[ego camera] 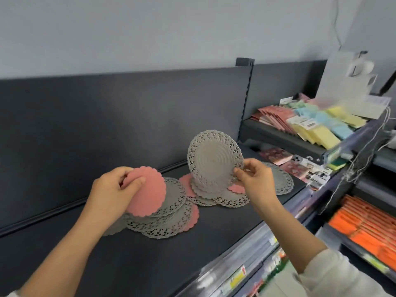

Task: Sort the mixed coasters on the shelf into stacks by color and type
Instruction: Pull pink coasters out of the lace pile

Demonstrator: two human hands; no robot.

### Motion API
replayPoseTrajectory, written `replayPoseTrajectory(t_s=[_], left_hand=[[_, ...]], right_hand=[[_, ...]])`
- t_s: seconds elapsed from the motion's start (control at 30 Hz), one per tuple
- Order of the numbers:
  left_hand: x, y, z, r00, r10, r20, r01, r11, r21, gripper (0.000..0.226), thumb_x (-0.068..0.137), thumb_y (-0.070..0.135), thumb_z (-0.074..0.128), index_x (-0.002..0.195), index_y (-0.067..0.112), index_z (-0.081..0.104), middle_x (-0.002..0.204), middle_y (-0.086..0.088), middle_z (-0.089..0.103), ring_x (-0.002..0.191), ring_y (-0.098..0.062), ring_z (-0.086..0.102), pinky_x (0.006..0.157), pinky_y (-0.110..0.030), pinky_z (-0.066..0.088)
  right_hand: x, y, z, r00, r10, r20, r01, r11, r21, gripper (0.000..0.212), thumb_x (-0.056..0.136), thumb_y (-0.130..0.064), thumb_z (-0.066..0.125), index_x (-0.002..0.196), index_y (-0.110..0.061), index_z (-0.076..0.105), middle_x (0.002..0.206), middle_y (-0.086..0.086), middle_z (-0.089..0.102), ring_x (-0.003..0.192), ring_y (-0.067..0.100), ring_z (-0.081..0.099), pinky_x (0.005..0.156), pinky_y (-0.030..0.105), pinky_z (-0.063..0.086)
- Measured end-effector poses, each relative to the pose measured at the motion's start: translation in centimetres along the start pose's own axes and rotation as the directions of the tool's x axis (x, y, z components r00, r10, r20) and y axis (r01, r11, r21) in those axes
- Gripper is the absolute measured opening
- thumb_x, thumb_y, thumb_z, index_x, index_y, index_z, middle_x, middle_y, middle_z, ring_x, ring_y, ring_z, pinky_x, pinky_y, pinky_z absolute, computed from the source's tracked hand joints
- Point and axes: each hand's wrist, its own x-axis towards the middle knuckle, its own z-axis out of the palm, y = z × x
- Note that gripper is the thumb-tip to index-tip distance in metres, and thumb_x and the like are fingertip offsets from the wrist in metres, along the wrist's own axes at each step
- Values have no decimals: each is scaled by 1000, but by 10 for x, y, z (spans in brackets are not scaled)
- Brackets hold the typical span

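Note:
My left hand (pixel 113 189) grips a pink scalloped coaster (pixel 147 194) and holds it tilted above a loose heap of grey lace coasters (pixel 169 219) on the dark shelf (pixel 150 264). A pink coaster edge (pixel 192 219) sticks out at that heap's right side. My right hand (pixel 255 179) pinches the lower right rim of a grey lace coaster (pixel 214 157), which stands nearly upright above a second mixed heap (pixel 216 196) of grey and pink coasters. One more grey lace coaster (pixel 282 183) lies flat behind my right hand.
A dark back panel (pixel 107 125) rises behind the shelf. To the right, a higher shelf carries packs of pink, yellow and blue items (pixel 310 125), with patterned packs (pixel 295 166) below them. Orange packs (pixel 364 228) fill a lower shelf at far right. Price strips (pixel 246 269) line the front edge.

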Motion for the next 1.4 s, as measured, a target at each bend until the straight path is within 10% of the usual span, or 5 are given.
replayPoseTrajectory(t_s=[0.43, 0.7, 0.83, 1.03, 1.4], left_hand=[[19, 90, 153, 989, -58, -139, 52, 998, -42, 9, 88, 22, 60, 96, 21, 64, 84, 19, 59, 79, -7, 56, 66, -22, 44], [9, 111, 195, 978, -134, -157, 121, 989, -89, 9, 89, 20, 60, 96, 24, 63, 90, 9, 66, 85, -12, 60, 68, -22, 46], [7, 116, 203, 977, -148, -157, 131, 985, -114, 10, 88, 19, 60, 97, 23, 63, 90, 10, 66, 86, -10, 61, 69, -22, 47], [-4, 117, 204, 982, -147, -119, 132, 983, -128, 10, 88, 17, 60, 95, 24, 62, 88, 15, 64, 84, -4, 59, 67, -17, 45], [-56, 103, 150, 981, -177, -74, 172, 983, -66, 1, 86, 22, 64, 87, 23, 64, 86, -3, 70, 84, -24, 64, 77, -41, 52]], right_hand=[[115, 59, -139, 916, -386, 113, 398, 834, -381, 18, 86, -1, 59, 94, -14, 69, 86, -5, 68, 79, 12, 64, 75, 25, 51], [139, 107, -168, 633, -622, 460, 774, 494, -397, 36, 60, 20, 70, 84, -6, 74, 89, 6, 74, 77, 20, 71, 70, 30, 59], [139, 130, -175, 604, -452, 656, 781, 497, -378, 43, 53, 21, 73, 81, -12, 75, 85, 3, 74, 73, 19, 72, 61, 36, 60], [143, 112, -174, 676, -117, 728, 606, 650, -458, 50, 73, 21, 43, 100, -8, 73, 115, 3, 67, 110, 20, 61, 102, 24, 42], [76, 30, -60, 553, -232, 800, 422, 906, -29, 40, 79, -25, 72, 116, -25, 60, 98, -16, 63, 91, -5, 60, 86, 11, 46]])
